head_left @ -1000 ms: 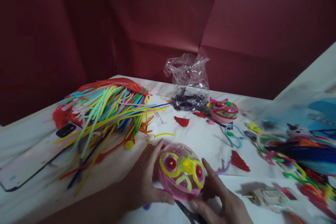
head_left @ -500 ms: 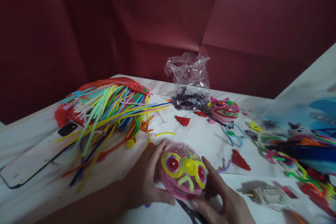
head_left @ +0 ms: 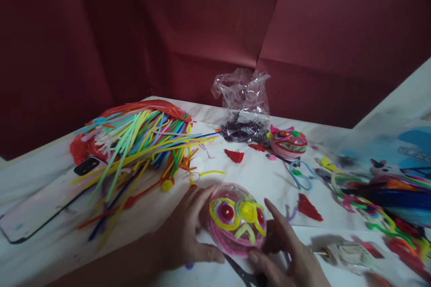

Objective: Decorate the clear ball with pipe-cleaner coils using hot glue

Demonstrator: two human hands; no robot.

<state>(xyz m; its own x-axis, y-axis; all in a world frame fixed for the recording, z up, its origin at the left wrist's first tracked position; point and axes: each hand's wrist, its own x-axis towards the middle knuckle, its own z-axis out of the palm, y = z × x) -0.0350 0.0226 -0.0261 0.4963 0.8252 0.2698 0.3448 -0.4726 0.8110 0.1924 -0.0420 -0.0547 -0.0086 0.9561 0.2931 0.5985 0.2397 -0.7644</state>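
The grip of the left hand [head_left: 190, 228] is closed around the left side of the decorated pink ball [head_left: 237, 222], and that of the right hand [head_left: 286, 249] is clamped on its lower right edge, the index fingertip lifted just beside it. The ball sits at the near middle of the bench [head_left: 205, 273], its yellow-ringed red eyes up, with black scissors [head_left: 242, 273] partly hidden near the right thumb. Colourful pipe cleaners [head_left: 144, 139] overlap a phone [head_left: 43, 204] at left, while a second pink ball [head_left: 288, 143] stands at far right of the clear bag [head_left: 245, 107].
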